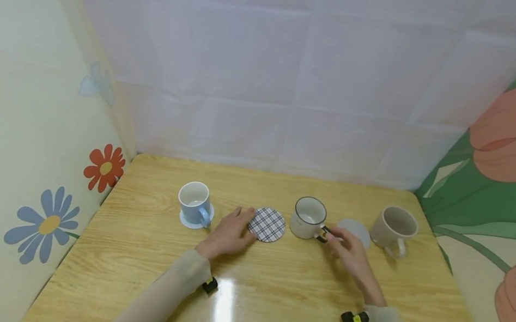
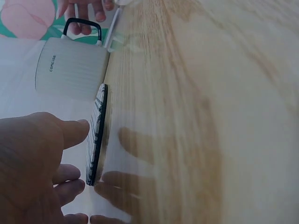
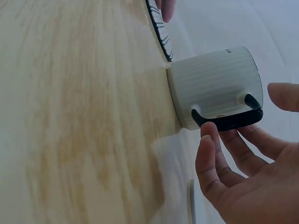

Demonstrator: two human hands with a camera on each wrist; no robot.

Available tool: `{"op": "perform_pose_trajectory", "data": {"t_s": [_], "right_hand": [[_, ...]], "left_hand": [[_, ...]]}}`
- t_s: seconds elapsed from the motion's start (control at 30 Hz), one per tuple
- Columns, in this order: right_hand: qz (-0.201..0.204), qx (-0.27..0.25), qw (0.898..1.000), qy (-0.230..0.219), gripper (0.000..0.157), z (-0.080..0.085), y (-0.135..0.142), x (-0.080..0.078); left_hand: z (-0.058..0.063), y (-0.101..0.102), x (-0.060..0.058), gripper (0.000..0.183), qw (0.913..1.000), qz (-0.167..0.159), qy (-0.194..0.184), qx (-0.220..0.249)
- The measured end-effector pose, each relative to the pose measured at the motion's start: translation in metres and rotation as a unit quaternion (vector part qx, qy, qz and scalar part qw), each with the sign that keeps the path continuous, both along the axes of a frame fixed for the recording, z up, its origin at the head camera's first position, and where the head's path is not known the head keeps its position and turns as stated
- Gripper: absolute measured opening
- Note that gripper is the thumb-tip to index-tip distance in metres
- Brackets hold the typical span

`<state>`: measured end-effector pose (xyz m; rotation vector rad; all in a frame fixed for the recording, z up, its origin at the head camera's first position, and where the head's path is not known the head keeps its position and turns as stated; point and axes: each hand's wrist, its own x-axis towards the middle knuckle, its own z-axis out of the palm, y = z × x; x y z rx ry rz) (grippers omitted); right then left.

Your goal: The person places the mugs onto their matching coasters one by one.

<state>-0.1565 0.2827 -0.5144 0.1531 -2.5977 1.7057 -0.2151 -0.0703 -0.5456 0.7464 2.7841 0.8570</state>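
In the head view my left hand [image 1: 230, 232] is at the left edge of a round plaid coaster [image 1: 267, 224]. Its thumb and fingers lie spread beside the coaster's rim, as the left wrist view also shows. The coaster lies flat on the table. My right hand [image 1: 346, 250] reaches to a white enamel-style mug [image 1: 307, 218] with a dark rim and black handle [image 3: 236, 120]. In the right wrist view the fingertips are right at the handle, while the thumb stands apart near the rim. That mug stands upright, right of the plaid coaster.
A light blue mug [image 1: 194, 202] stands on a pale blue coaster [image 1: 187, 222] at the left. A grey round coaster [image 1: 355, 230] lies behind my right hand, with a beige mug [image 1: 394, 228] next to it. Cloth-covered walls border the wooden table [image 1: 287, 308].
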Motion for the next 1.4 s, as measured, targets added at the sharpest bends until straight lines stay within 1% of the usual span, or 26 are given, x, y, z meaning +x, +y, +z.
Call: {"op": "perform_pose_trajectory", "data": {"t_s": [0.07,0.2,0.37,0.57,0.67,0.87,1.0,1.1,1.23,1.33,1.4], "right_hand": [[-0.004,-0.001,1.0,-0.008,0.037,-0.001,-0.001,0.0],[0.002,-0.011,1.0,-0.025,0.038,-0.004,-0.003,-0.002],[0.007,-0.028,0.998,-0.05,0.045,-0.005,-0.005,-0.004],[0.025,-0.046,0.997,-0.055,0.05,-0.006,-0.006,-0.007],[0.035,-0.055,0.996,-0.06,0.052,-0.007,-0.008,-0.009],[0.03,-0.066,0.994,-0.086,0.052,-0.007,-0.011,-0.011],[0.033,-0.079,0.991,-0.1,0.049,-0.008,-0.014,-0.013],[0.044,-0.088,0.991,-0.093,0.047,-0.01,-0.016,-0.013],[0.063,-0.089,0.992,-0.061,0.049,-0.013,-0.018,-0.015],[0.067,-0.086,0.993,-0.035,0.049,-0.015,-0.02,-0.016],[0.064,-0.085,0.994,-0.027,0.048,-0.016,-0.021,-0.016]], "left_hand": [[-0.002,0.0,-0.001,0.07,1.0,0.0,0.001,-0.004],[-0.004,0.002,-0.002,0.069,1.0,0.002,0.003,-0.009],[-0.001,0.003,-0.002,0.069,0.9999,0.003,0.001,-0.011],[0.002,0.004,-0.001,0.069,0.9998,0.002,0.007,-0.017],[0.002,0.004,-0.001,0.069,0.9998,0.002,0.01,-0.017],[0.002,0.003,-0.002,0.069,1.0,0.005,-0.001,-0.007],[0.001,0.002,-0.002,0.07,0.9999,0.006,0.003,-0.011],[-0.001,0.002,-0.003,0.07,0.9999,0.005,0.007,-0.01],[-0.003,0.002,-0.004,0.069,0.9999,0.007,0.007,-0.003],[-0.006,0.002,-0.004,0.07,0.9999,0.008,0.007,0.001],[-0.009,0.002,-0.005,0.071,0.9999,0.006,0.013,0.004]]}}
